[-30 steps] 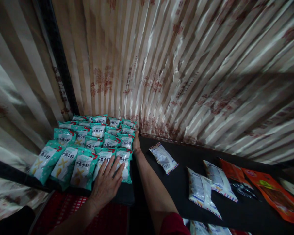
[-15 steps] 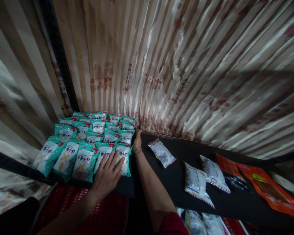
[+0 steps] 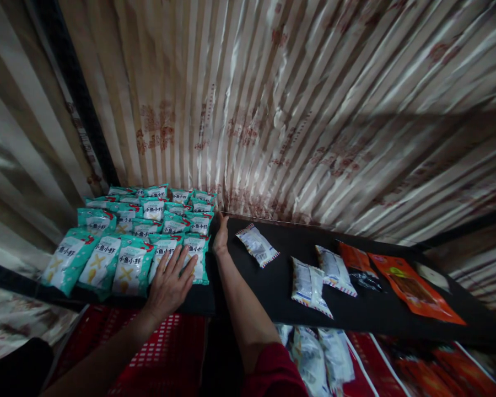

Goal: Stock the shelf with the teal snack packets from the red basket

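Note:
Rows of teal and white snack packets (image 3: pixel 133 267) lean together at the left end of a black shelf (image 3: pixel 248 286). My left hand (image 3: pixel 171 284) lies with spread fingers on the front packets at the right of the group. Along the group's right side stands my right hand (image 3: pixel 221 234), upright, its thumb and fingers apart, holding nothing. A white and blue packet (image 3: pixel 257 245) lies on the shelf just right of my right hand.
Farther right lie two white packets (image 3: pixel 310 284), a dark orange packet (image 3: pixel 357 263), and a large orange packet (image 3: pixel 415 286). Below the shelf are a red basket (image 3: pixel 169 347) and more white packets (image 3: pixel 322 358). A striped sheet (image 3: pixel 248 110) hangs behind; a dark post (image 3: pixel 85 94) stands left.
The view has shifted, so the shelf and packets appear farther left, and more orange packets show below at the right. Both hands keep nearly the same places against the teal packets.

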### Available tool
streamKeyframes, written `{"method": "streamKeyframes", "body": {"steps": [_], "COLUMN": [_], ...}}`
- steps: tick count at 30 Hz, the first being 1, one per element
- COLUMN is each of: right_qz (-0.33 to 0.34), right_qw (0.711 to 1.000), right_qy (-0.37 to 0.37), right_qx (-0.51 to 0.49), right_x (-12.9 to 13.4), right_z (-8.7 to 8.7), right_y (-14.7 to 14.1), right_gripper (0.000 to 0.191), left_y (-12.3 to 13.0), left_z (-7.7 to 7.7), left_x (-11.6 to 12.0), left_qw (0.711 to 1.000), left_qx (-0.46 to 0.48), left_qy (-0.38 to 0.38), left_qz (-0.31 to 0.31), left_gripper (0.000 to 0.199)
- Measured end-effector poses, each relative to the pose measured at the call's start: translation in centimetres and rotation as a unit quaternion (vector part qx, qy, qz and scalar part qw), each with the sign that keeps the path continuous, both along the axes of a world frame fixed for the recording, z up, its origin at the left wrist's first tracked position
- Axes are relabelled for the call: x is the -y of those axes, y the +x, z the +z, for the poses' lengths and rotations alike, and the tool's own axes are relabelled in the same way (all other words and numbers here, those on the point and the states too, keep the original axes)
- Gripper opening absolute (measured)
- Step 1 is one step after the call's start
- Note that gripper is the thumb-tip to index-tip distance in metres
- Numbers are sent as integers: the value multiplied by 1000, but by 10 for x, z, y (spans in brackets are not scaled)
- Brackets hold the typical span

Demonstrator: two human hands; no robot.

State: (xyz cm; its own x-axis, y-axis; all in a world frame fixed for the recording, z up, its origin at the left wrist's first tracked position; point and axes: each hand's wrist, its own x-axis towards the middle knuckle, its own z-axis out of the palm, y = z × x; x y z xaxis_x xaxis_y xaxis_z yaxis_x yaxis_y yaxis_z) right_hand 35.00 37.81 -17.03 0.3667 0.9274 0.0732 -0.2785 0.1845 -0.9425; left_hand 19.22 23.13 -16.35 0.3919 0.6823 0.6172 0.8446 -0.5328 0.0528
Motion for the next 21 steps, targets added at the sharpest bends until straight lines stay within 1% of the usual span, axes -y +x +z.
{"method": "streamKeyframes", "body": {"steps": [4, 8, 11, 14, 18, 21], "right_qz": [-51, -65, -71, -72, -75, -76], "right_qw": [999, 998, 995, 988, 969, 956], "right_qy": [1, -2, -4, -14, -10, 1], "right_qx": [-10, 12, 67, 136, 234, 284], "right_x": [19, 43, 63, 88, 122, 145], "right_z": [-2, 0, 4, 12, 23, 27], "right_y": [11, 15, 18, 26, 47, 65], "right_gripper": [64, 65, 64, 58, 47, 41], "left_y": [0, 0, -1, -3, -3, 4], "left_z": [1, -1, -4, -5, -2, 2], "left_x": [1, 4, 6, 7, 10, 21], "left_qw": [1000, 999, 998, 998, 996, 995], "left_qx": [4, -4, -11, -11, -10, 5], "left_qy": [21, 48, 58, 60, 77, 73], "left_qz": [-2, -9, -17, -24, -40, -61], "left_gripper": [48, 49, 50, 51, 52, 49]}}
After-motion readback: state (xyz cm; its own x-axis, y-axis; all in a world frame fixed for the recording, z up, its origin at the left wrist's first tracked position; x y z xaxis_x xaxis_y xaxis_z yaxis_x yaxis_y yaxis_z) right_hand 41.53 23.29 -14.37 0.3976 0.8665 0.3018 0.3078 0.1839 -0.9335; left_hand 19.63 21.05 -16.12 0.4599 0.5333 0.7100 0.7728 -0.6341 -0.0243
